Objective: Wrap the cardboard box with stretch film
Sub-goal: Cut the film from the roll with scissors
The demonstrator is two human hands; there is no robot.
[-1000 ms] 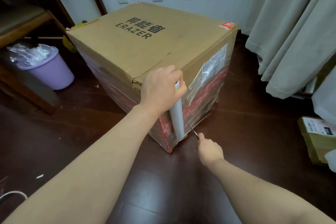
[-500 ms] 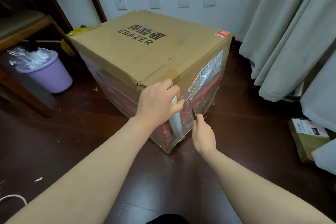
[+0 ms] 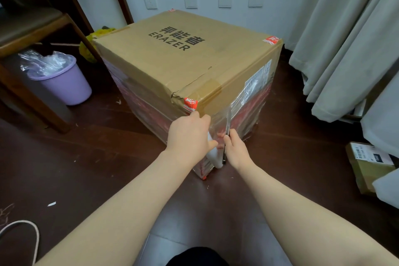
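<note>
Purple bin [image 3: 64, 84] near box [image 3: 172, 60] | left hand [image 3: 190, 134] grips film roll [image 3: 217, 161] | right hand [image 3: 236, 149] grips cutter [image 3: 227, 123]

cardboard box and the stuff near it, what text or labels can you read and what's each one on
"异能者": black print on top of the large brown cardboard box.
"ERAZER": black print beside it on the same top.
White shipping label on the box's right side: too small to read.
Red-and-white corner stickers: blurred.
White label on the small brown cardboard parcel: too small to read.
</note>
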